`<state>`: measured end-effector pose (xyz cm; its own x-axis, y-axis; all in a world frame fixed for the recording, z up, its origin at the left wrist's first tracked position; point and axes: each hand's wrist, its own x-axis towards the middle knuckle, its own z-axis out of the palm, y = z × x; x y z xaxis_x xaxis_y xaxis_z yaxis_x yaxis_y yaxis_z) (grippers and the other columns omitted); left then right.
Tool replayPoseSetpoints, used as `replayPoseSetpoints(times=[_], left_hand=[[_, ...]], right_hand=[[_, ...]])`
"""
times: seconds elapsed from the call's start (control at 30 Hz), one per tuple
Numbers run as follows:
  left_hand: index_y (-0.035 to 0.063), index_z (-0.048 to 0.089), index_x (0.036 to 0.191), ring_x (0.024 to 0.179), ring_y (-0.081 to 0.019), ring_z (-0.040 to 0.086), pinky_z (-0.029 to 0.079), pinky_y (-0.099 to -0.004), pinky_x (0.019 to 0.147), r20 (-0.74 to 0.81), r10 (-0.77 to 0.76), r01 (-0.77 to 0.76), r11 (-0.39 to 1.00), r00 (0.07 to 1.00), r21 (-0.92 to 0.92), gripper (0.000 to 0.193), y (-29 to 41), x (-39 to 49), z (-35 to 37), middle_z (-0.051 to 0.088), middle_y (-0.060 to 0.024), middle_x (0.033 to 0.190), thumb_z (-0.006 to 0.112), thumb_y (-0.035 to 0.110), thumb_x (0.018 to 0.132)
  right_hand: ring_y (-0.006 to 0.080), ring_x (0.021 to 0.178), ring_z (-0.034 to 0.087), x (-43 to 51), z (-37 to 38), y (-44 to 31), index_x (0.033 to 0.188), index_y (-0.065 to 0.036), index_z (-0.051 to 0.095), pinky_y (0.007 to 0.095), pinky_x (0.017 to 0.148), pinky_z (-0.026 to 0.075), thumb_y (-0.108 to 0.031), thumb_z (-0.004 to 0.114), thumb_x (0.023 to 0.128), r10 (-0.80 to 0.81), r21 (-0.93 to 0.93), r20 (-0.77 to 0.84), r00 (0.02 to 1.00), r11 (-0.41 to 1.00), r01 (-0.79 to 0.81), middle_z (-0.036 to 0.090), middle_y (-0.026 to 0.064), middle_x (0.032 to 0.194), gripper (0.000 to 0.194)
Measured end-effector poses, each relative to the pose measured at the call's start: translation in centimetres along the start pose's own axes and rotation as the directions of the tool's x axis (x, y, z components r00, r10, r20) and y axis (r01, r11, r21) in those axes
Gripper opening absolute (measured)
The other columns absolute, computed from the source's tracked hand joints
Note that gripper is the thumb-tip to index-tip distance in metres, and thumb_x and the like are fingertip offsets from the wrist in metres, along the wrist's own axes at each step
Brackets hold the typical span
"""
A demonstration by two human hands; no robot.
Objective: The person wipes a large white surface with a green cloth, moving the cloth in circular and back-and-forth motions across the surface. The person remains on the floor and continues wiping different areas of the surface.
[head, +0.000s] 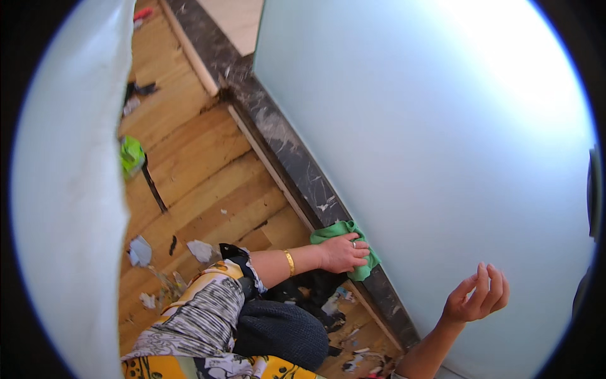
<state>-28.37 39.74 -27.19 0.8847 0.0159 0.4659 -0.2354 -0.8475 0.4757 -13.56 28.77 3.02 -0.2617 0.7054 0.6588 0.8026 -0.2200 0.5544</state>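
Observation:
My left hand [344, 253], with a ring on one finger and a gold bracelet at the wrist, presses a green cloth [334, 230] down with its palm. The cloth lies bunched on a dark marble threshold strip [289, 137] with pale veins, against the foot of a frosted glass panel [402, 142]. To the right, my right hand [479, 294] is raised in front of the glass, holding nothing, its fingers loosely curled and partly apart. Whether it touches the panel cannot be told. Part of the cloth is hidden under my left hand.
Wooden floor planks [203, 189] run up to a pale trim strip [270, 163] beside the marble. Scraps of paper [140, 251] and dark debris litter them. A bright green wrapper [132, 156] lies left. A white sheet-like surface [71, 189] blocks the far left. My knee [284, 331] is below.

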Motion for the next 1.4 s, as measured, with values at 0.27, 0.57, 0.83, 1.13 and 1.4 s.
replayPoseSetpoints(times=[0.27, 0.57, 0.83, 1.13, 1.4], left_hand=[[0.0150, 0.067, 0.088, 0.120, -0.0206, 0.052, 0.033, -0.0457, 0.107, -0.031, -0.186, 0.181, 0.975, 0.982, -0.127, 0.020, -2.7, -1.1, -2.8, 0.060, -0.0017, 0.113, 0.072, 0.020, 0.069], [0.0189, 0.073, 0.087, 0.127, -0.0282, 0.045, 0.020, -0.0577, 0.114, -0.418, -0.564, 0.631, 0.775, 0.712, 0.030, 0.015, -8.2, -6.5, -10.6, 0.059, -0.0039, 0.117, 0.068, 0.020, 0.073], [0.0148, 0.069, 0.098, 0.138, -0.0362, 0.035, 0.014, -0.0651, 0.113, -0.547, -0.667, 0.819, 0.571, 0.505, 0.060, 0.023, -7.5, -5.7, -10.9, 0.054, -0.0101, 0.130, 0.064, 0.016, 0.076], [0.0145, 0.063, 0.110, 0.140, -0.0357, 0.032, 0.016, -0.0565, 0.117, -0.544, -0.643, 0.793, 0.606, 0.539, 0.070, 0.040, -12.0, -8.8, -14.3, 0.048, -0.0112, 0.136, 0.075, 0.027, 0.074], [0.0074, 0.054, 0.121, 0.141, -0.0376, 0.031, 0.021, -0.0519, 0.117, -0.695, -0.609, 0.884, 0.460, 0.383, 0.084, 0.051, -19.3, -11.6, -19.8, 0.043, -0.0181, 0.144, 0.074, 0.017, 0.074]], right_hand=[[0.0285, 0.109, 0.048, -0.6, 3.5, 0.9, 0.107, -0.006, 0.065, 0.0365, 0.088, 0.041, 0.002, 0.052, 0.090, -0.142, -0.153, -0.151, 0.978, 0.981, 0.119, 0.055, 0.0084, 0.110, 0.023], [0.0293, 0.114, 0.048, -1.6, 3.2, 1.4, 0.107, -0.003, 0.065, 0.0359, 0.088, 0.042, 0.000, 0.051, 0.093, -0.146, -0.187, -0.144, 0.979, 0.975, 0.118, 0.056, 0.0089, 0.110, 0.020], [0.0308, 0.118, 0.047, -1.9, 3.6, 0.9, 0.105, -0.004, 0.065, 0.0440, 0.095, 0.041, 0.000, 0.053, 0.091, -0.138, -0.172, -0.141, 0.980, 0.979, 0.113, 0.057, 0.0088, 0.105, 0.019], [0.0281, 0.100, 0.051, -0.7, 3.4, -0.6, 0.094, -0.011, 0.068, 0.0453, 0.092, 0.039, -0.026, 0.052, 0.099, -0.096, -0.124, -0.235, 0.967, 0.990, 0.068, 0.058, 0.0083, 0.098, 0.022], [0.0285, 0.101, 0.051, -0.7, 3.6, -0.7, 0.094, -0.011, 0.068, 0.0477, 0.093, 0.039, -0.025, 0.053, 0.098, -0.078, -0.118, -0.231, 0.970, 0.992, 0.052, 0.058, 0.0088, 0.099, 0.020]])
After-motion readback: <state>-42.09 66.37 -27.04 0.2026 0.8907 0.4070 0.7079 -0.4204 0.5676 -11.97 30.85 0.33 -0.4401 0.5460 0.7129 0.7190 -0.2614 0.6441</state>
